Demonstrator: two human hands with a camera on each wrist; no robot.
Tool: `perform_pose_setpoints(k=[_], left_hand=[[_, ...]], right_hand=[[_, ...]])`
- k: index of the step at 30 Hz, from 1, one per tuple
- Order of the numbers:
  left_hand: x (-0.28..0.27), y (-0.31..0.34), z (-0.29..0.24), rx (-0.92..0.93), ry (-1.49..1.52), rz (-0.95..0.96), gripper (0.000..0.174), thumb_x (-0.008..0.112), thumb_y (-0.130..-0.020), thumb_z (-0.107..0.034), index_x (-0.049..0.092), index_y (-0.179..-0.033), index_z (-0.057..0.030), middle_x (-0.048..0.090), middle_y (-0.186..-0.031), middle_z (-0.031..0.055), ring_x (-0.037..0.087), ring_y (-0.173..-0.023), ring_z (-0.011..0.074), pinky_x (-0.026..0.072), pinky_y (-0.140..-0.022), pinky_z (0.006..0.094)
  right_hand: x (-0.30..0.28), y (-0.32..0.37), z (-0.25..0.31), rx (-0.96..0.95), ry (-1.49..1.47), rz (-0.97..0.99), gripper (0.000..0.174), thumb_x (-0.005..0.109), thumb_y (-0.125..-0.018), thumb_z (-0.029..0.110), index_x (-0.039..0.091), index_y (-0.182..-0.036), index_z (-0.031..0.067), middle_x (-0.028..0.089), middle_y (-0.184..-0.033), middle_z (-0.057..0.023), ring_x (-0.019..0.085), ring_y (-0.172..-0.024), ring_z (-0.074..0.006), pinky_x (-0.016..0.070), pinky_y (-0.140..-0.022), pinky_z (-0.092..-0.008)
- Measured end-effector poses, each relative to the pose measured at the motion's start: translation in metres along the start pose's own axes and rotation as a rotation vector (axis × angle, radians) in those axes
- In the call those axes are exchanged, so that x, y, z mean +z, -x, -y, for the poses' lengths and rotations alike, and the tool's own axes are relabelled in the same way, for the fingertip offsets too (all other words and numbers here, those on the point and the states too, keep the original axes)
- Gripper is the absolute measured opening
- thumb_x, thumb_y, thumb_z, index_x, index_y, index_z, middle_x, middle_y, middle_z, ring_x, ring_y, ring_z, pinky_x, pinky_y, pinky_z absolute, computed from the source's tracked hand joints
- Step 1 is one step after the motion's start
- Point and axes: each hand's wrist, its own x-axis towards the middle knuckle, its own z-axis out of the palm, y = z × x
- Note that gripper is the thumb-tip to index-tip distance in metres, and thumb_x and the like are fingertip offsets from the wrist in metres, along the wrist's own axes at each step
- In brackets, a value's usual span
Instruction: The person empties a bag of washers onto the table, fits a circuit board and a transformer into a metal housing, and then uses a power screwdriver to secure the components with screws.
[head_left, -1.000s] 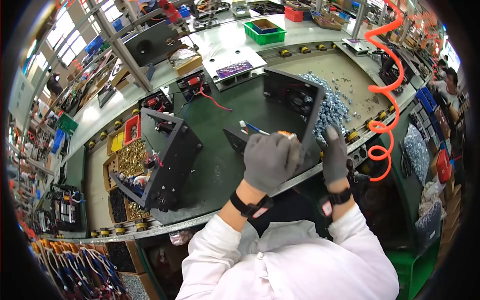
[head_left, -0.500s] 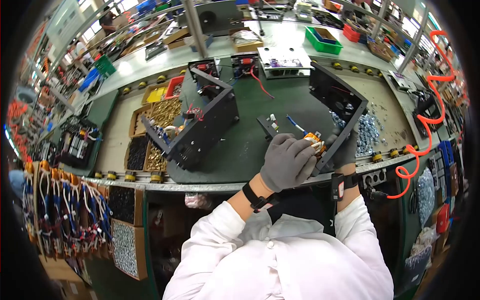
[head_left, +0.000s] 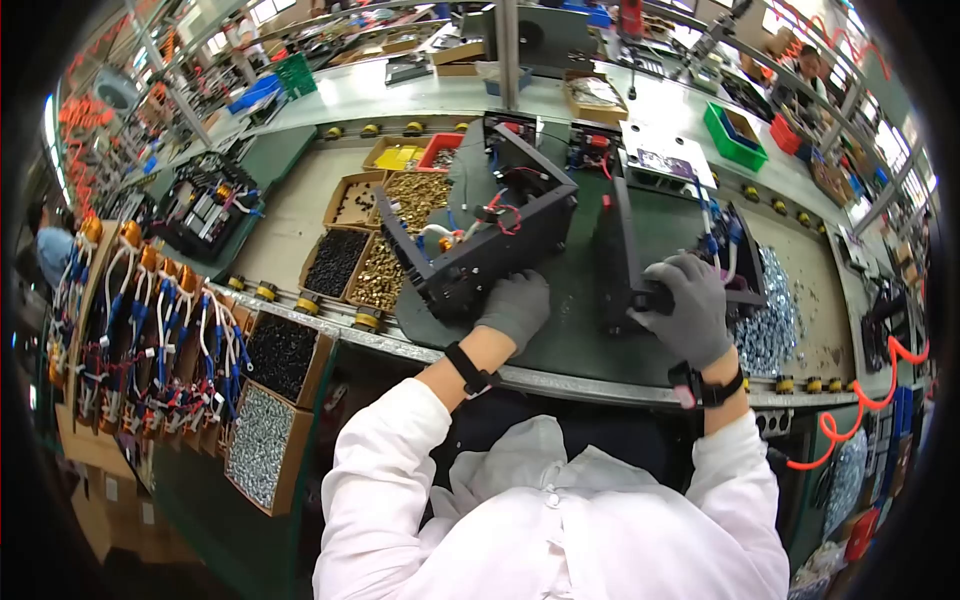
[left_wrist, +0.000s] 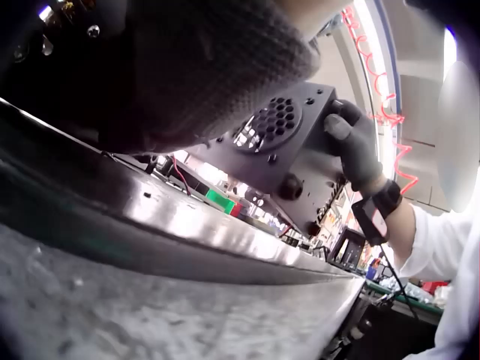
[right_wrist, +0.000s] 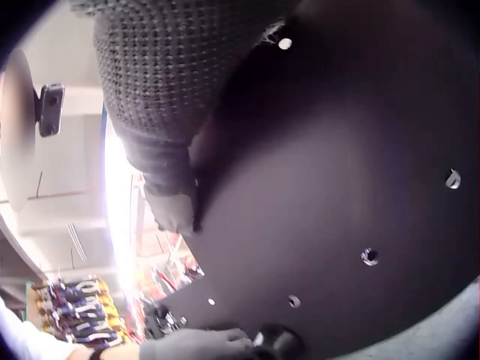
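Two black metal housings stand on the green mat. At the left one (head_left: 500,245), the left hand (head_left: 515,308) rests low by its near side, gloved in grey; in the right wrist view the left hand (right_wrist: 199,345) has its fingers fairly straight. The right hand (head_left: 688,308) grips the near edge of the right housing (head_left: 618,245), from which blue and white wires rise. In the left wrist view the right hand (left_wrist: 354,146) holds the corner of this housing (left_wrist: 255,142), beside a round honeycomb grille. The left hand's fingertips (left_wrist: 217,75) are hidden there.
Boxes of brass (head_left: 415,195) and black (head_left: 335,262) small parts stand left of the mat. Loose silvery parts (head_left: 768,310) lie at the right. Orange-capped wire bundles (head_left: 150,330) hang at the far left; a metal edge (head_left: 590,385) runs along the front.
The left hand has left the orange part and moved left to the other housing. The right housing is turned, with the right hand now at its near edge. The head view has swung left.
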Motion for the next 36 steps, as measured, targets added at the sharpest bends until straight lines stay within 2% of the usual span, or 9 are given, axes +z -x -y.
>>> perform_pose_setpoints(k=[5,8,9,11,15,21,27,33,36], left_hand=[[-0.040,-0.003,0.004,-0.018,0.222,0.155,0.019,0.054,-0.083,-0.012,0.063,-0.096,-0.0033,0.064,-0.094,0.0135,0.066,-0.085,0.0288,0.0551,-0.066,0.0369],[-0.017,-0.001,0.008,0.021,0.399,0.116,0.020,0.056,-0.083,-0.016,0.068,-0.096,-0.0070,0.065,-0.099,0.0160,0.066,-0.092,0.0278,0.0533,-0.072,0.0370],[0.014,0.023,0.011,0.205,0.378,-0.349,0.020,0.057,-0.082,-0.018,0.066,-0.097,-0.0066,0.065,-0.100,0.0140,0.066,-0.090,0.0280,0.0525,-0.072,0.0384],[-0.091,0.062,0.030,-0.167,0.509,0.320,0.021,0.057,-0.081,-0.015,0.063,-0.098,-0.0055,0.064,-0.098,0.0126,0.064,-0.089,0.0294,0.0519,-0.073,0.0386],[-0.077,0.180,0.072,-0.552,0.585,-0.730,0.019,0.061,-0.074,0.000,0.060,-0.093,-0.0043,0.061,-0.087,0.0131,0.063,-0.079,0.0310,0.0518,-0.068,0.0369],[-0.089,0.347,0.151,-1.420,0.169,-0.351,0.024,0.058,-0.079,-0.008,0.063,-0.103,-0.0086,0.062,-0.099,0.0128,0.061,-0.089,0.0295,0.0491,-0.081,0.0387],[-0.079,0.342,0.144,-1.314,-0.025,-0.517,0.029,0.061,-0.080,-0.010,0.061,-0.109,-0.0050,0.060,-0.108,0.0112,0.060,-0.095,0.0276,0.0483,-0.084,0.0385],[-0.100,0.211,0.119,-0.767,0.498,-0.826,0.039,0.065,-0.080,-0.008,0.057,-0.117,-0.0001,0.057,-0.115,0.0151,0.057,-0.105,0.0272,0.0465,-0.089,0.0353],[-0.104,0.161,0.121,-0.534,0.522,-0.887,0.063,0.072,-0.073,-0.020,0.049,-0.128,-0.0005,0.054,-0.123,0.0188,0.053,-0.113,0.0332,0.0424,-0.096,0.0395]], right_hand=[[-0.006,-0.041,0.071,0.151,-0.547,0.140,0.054,0.075,-0.066,0.023,0.058,-0.113,0.0052,0.057,-0.107,-0.0141,0.052,-0.105,-0.0330,0.0386,-0.098,-0.0443],[0.046,-0.082,0.101,-0.055,-0.047,0.215,0.075,0.062,-0.075,0.057,0.054,-0.118,-0.0044,0.056,-0.116,-0.0179,0.050,-0.114,-0.0331,0.0286,-0.105,-0.0451],[0.071,-0.093,0.105,-0.083,-0.072,0.213,0.075,0.062,-0.075,0.057,0.054,-0.118,-0.0044,0.056,-0.116,-0.0179,0.050,-0.114,-0.0331,0.0286,-0.105,-0.0451],[0.118,-0.117,0.124,0.052,0.137,0.138,0.088,0.052,-0.078,0.068,0.047,-0.125,-0.0054,0.056,-0.118,-0.0198,0.050,-0.116,-0.0325,0.0305,-0.104,-0.0439],[0.137,-0.156,0.174,0.098,-0.053,0.487,0.084,0.056,-0.077,0.067,0.049,-0.125,-0.0013,0.057,-0.115,-0.0217,0.052,-0.113,-0.0339,0.0424,-0.094,-0.0420],[0.134,-0.178,0.168,0.144,-0.311,0.768,0.050,0.072,-0.070,0.039,0.061,-0.102,0.0029,0.063,-0.100,-0.0180,0.061,-0.099,-0.0332,0.0463,-0.087,-0.0382],[0.100,-0.143,0.134,0.136,-0.867,0.460,0.038,0.073,-0.067,0.025,0.060,-0.092,-0.0005,0.062,-0.082,-0.0119,0.063,-0.080,-0.0234,0.0480,-0.072,-0.0329],[0.046,-0.128,0.113,0.958,-1.860,-0.491,0.028,0.056,-0.086,0.023,0.059,-0.105,0.0028,0.066,-0.085,-0.0086,0.065,-0.062,-0.0156,0.0516,-0.048,-0.0238],[0.099,-0.074,0.062,0.986,-2.083,-0.167,0.029,0.055,-0.088,0.027,0.059,-0.106,0.0052,0.066,-0.092,-0.0098,0.065,-0.079,-0.0224,0.0539,-0.059,-0.0349]])
